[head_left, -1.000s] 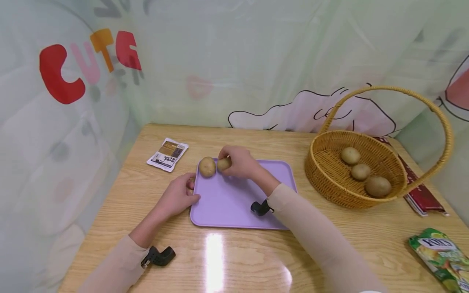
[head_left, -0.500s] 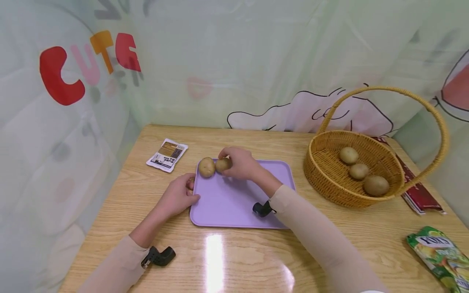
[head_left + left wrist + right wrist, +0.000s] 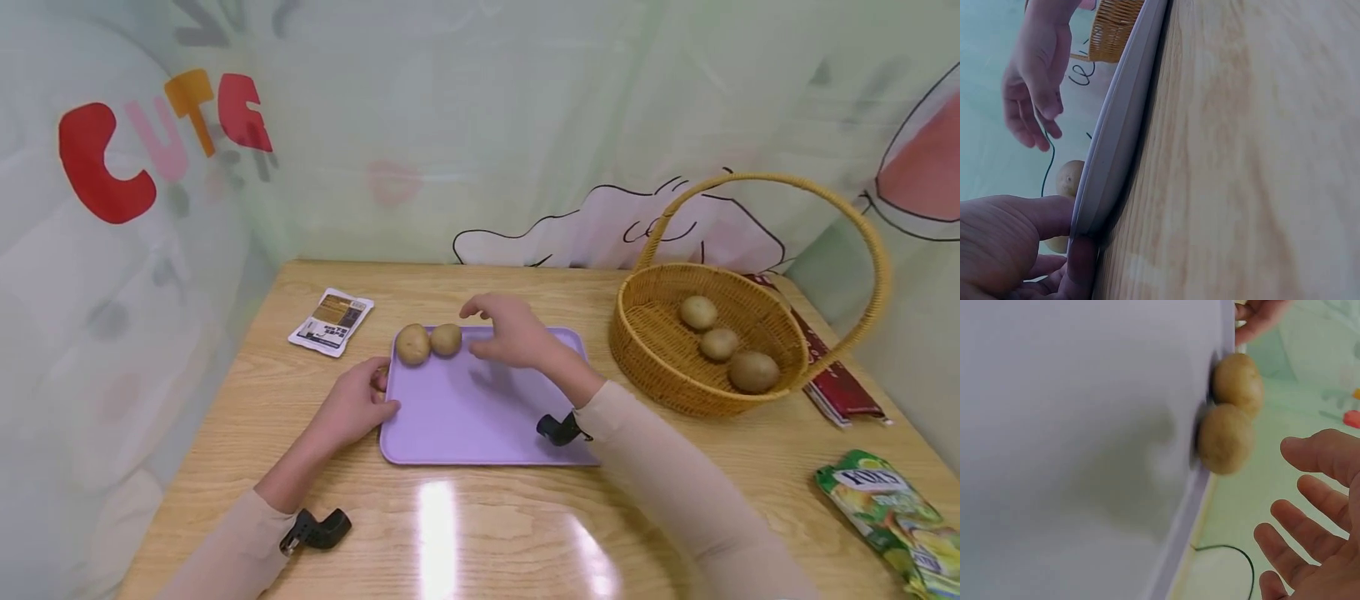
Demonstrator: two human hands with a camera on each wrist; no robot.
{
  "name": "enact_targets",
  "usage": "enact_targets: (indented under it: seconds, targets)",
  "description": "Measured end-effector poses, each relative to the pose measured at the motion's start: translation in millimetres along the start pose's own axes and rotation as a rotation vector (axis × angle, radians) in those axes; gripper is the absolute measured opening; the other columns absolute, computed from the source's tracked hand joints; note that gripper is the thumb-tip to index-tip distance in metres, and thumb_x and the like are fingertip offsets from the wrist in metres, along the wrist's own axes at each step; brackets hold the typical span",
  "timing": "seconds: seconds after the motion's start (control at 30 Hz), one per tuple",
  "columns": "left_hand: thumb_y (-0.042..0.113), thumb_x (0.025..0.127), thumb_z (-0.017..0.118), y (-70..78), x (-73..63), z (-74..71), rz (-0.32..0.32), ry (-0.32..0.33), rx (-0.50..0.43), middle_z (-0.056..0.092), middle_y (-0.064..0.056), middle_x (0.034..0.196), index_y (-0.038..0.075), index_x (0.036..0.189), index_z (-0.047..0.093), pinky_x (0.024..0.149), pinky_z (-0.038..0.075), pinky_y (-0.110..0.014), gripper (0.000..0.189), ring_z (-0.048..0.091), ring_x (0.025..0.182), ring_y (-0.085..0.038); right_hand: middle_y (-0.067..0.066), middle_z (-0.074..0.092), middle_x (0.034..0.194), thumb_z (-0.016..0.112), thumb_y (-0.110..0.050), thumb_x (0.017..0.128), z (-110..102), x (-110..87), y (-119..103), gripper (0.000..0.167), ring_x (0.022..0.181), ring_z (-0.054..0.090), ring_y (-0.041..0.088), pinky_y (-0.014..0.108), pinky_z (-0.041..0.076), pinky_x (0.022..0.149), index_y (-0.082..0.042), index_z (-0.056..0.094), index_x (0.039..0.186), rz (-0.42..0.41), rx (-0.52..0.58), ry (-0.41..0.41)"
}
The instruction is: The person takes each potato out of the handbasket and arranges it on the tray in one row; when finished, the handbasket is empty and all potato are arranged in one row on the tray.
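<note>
Two potatoes, a larger one (image 3: 413, 344) and a smaller one (image 3: 446, 339), sit side by side in the far left corner of a lilac tray (image 3: 465, 417). My left hand (image 3: 351, 406) grips the tray's left edge; the left wrist view shows the thumb (image 3: 1054, 215) over the rim and a finger underneath. Above the tray, just right of the smaller potato, my right hand (image 3: 513, 333) is spread and holds nothing. The right wrist view shows its parted fingers (image 3: 1310, 531) apart from both potatoes.
A wicker basket (image 3: 645, 358) with a tall handle stands to the right, with several potatoes (image 3: 753, 372) inside. Behind it lies a dark red packet (image 3: 843, 387). A green bag (image 3: 885, 512) is at the near right, a small white-edged packet (image 3: 331, 322) at the far left.
My right hand has let go of the smaller potato and moved right and slightly up, its fingers spread. The potato stays beside the larger one. My left hand keeps its grip on the tray.
</note>
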State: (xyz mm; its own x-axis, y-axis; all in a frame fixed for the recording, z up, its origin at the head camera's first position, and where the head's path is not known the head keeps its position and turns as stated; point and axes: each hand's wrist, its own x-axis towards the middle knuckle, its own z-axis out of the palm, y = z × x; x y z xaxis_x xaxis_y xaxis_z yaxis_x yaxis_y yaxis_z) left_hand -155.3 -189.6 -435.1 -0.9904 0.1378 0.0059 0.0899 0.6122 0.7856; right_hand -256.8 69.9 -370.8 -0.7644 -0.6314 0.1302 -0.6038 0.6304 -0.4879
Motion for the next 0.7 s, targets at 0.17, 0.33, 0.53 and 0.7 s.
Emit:
enact_targets:
  seconds: [0.17, 0.33, 0.53, 0.7]
  targets:
    - [0.003, 0.078, 0.074, 0.0, 0.3, 1.6, -0.009, -0.006, -0.002, 0.056, -0.01, 0.092, -0.005, 0.136, 0.047, 0.062, 0.051, -0.03, 0.065, 0.057, 0.07, -0.015, 0.006, 0.061, 0.122, 0.076, -0.012, 0.078, -18, -14.2, 5, 0.046, 0.112, 0.056, 0.033, 0.042, 0.045, 0.093, -0.006, 0.062, 0.121, 0.022, 0.012, 0.03]
    - [0.003, 0.078, 0.074, 0.4, 0.7, 2.5, -0.004, -0.015, -0.005, 0.056, -0.01, 0.093, -0.005, 0.136, 0.047, 0.063, 0.052, -0.03, 0.064, 0.057, 0.071, -0.015, 0.008, 0.061, 0.122, 0.076, -0.011, 0.078, -38, -27.4, 12, 0.046, 0.113, 0.055, 0.034, 0.044, 0.043, 0.095, -0.004, 0.061, 0.121, 0.045, -0.004, 0.051]
    - [0.002, 0.078, 0.072, 0.7, -1.7, 0.0, 0.009, -0.014, -0.003, 0.056, -0.011, 0.094, -0.007, 0.135, 0.046, 0.061, 0.05, -0.027, 0.063, 0.056, 0.071, -0.015, 0.008, 0.061, 0.122, 0.077, -0.012, 0.079, -60, -42.3, 21, 0.046, 0.113, 0.054, 0.033, 0.045, 0.044, 0.094, -0.005, 0.06, 0.121, 0.056, -0.04, 0.081]
    - [0.001, 0.079, 0.072, -0.4, -2.7, -1.7, 0.013, -0.022, -0.017, 0.055, -0.011, 0.094, -0.007, 0.135, 0.046, 0.06, 0.051, -0.027, 0.063, 0.056, 0.069, -0.015, 0.011, 0.061, 0.122, 0.076, -0.011, 0.08, -77, -53.2, 29, 0.045, 0.114, 0.054, 0.034, 0.046, 0.044, 0.093, -0.005, 0.06, 0.122, 0.073, -0.044, 0.102]
